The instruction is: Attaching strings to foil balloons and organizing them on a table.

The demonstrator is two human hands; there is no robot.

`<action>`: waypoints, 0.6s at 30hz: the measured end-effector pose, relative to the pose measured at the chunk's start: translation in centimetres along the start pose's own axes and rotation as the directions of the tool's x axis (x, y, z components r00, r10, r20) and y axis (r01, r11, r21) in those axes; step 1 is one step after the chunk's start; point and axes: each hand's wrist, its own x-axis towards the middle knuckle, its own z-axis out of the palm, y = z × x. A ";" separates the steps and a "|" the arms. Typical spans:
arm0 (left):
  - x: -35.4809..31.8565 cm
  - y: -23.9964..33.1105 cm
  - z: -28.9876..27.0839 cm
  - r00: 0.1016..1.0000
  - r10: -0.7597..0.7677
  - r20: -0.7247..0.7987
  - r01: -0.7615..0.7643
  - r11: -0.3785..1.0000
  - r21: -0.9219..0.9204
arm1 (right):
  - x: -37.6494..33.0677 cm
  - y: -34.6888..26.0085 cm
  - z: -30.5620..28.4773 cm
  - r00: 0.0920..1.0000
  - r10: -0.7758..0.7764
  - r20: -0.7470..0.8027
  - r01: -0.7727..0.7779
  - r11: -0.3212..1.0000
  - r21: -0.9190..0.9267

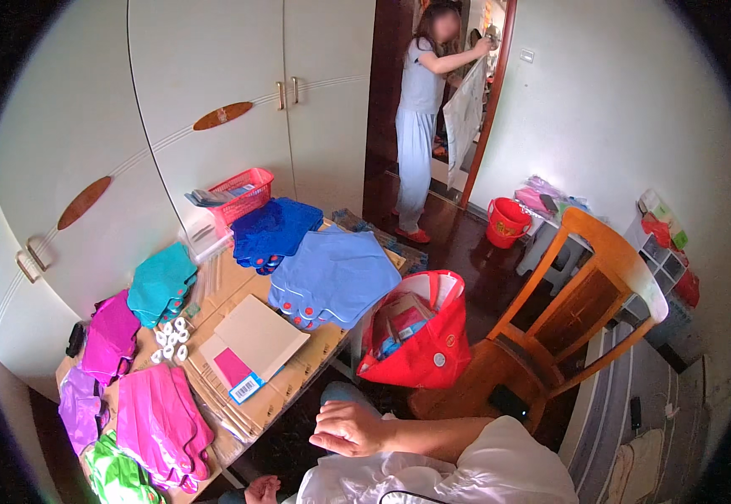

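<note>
My right hand (348,428) rests over my lap near my knee, its fingers loosely curled in with nothing visible in them. At the lower edge, my left hand (263,490) is partly in view, fingers relaxed and no object showing. Ahead of both hands stands a table (243,395) covered with cardboard. Closest on it are flat brown cardboard pieces (256,328) with a magenta and blue label card (235,374) on top. Beside them lie white rolls (170,338) and a stack of pink fabric pieces (164,420).
Blue fabric stacks (332,273), teal ones (162,281) and a red basket (248,193) occupy the table. A red bag (432,336) stands at its right, beside a wooden chair (584,302) holding a dark phone (510,401). Another person (420,118) holds a pale sheet in the doorway.
</note>
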 end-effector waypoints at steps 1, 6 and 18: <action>-0.1 -0.7 -0.4 1.000 0.002 -0.007 -0.002 1.000 0.012 | -0.1 0.1 0.2 1.000 -0.004 0.012 0.004 1.000 -0.002; -0.9 -1.3 -1.4 1.000 0.005 -0.003 -0.005 0.994 0.113 | 0.0 -0.1 0.6 1.000 -0.001 0.031 0.000 0.999 0.041; -1.3 -0.6 -1.2 0.997 -0.067 -0.045 0.075 0.975 0.212 | -0.1 0.2 0.9 0.998 -0.049 0.032 0.047 0.997 0.057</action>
